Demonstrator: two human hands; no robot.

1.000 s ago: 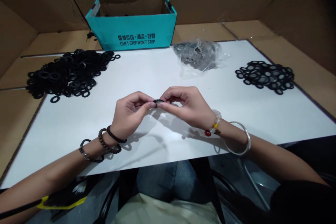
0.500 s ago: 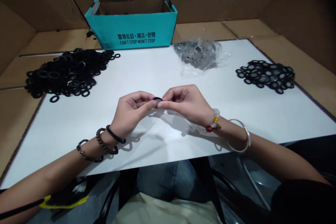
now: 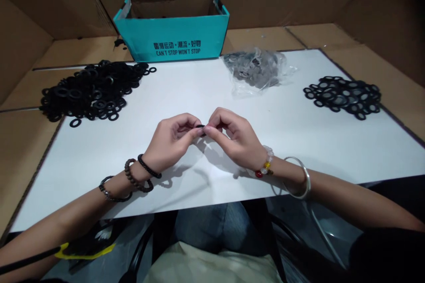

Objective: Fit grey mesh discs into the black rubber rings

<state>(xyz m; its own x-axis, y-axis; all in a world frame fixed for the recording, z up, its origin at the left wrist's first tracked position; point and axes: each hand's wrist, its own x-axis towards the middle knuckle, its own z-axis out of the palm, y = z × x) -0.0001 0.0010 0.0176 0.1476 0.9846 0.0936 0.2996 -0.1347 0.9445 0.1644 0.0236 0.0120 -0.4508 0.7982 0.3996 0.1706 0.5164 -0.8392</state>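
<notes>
While the white table is viewed from the head, a black ring, mostly hidden, is pinched between the fingertips of the left hand and right hand above its middle. Open white is left around them. The left edge is overlapped by loose rings, the right edge reached by filled rings; the bag and box are set at the far edge.
</notes>
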